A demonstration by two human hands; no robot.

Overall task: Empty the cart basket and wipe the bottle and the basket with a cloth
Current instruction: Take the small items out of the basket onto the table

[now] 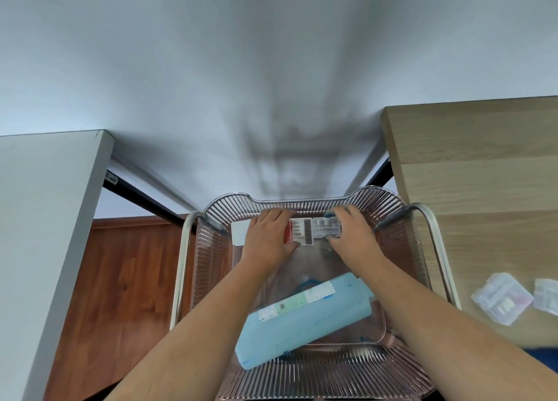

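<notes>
Just outside the left hand (267,237), a small white card (240,233) sits by the far wall of the clear ribbed plastic cart basket (302,203). That hand's fingers curl over the red left end of a flat clear plastic case of small compartments (314,231). The right hand (353,234) pinches its pale right end, so the case spans the two hands with its long axis running left to right. Neither hand is nearer; both share it.

Behind the wrists, toward the person, the pale blue labelled bottle (302,319) lies on its side in the basket. It slants from near-left to far-right between the forearms, its far end closer to the right forearm.

Out past the right hand, the light wooden tabletop (483,174) holds small clear plastic boxes (501,301) — likely where the case goes next, with a lift and a swing to the right.
</notes>
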